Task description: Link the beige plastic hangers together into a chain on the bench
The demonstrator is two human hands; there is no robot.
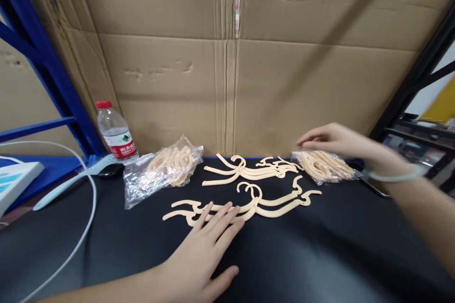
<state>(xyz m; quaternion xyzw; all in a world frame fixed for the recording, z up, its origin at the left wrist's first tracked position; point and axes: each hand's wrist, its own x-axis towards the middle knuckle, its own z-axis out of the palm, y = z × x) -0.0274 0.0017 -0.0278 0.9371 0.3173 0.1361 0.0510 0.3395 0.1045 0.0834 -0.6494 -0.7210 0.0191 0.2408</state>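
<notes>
My left hand (209,251) lies with fingers spread, its fingertips on the left arms of a cream plastic folding hanger (279,210) on the black table. Two hangers seem to lie together there, hooks side by side. Behind them is another group of cream folding hangers (223,171), some arms splayed to the left. My right hand (325,138) is over a clear plastic bag of cream hanger parts (325,165) at the right. Its fingers are stretched out and loosely bent, with nothing visible in them; whether they touch the bag I cannot tell.
A second clear bag of cream parts (172,163) lies left of the hangers. Beyond it stands a red-capped water bottle (119,135). A white cable (94,199) loops across the left side. Cardboard (170,80) walls the back, and blue shelf posts (53,71) rise at the left.
</notes>
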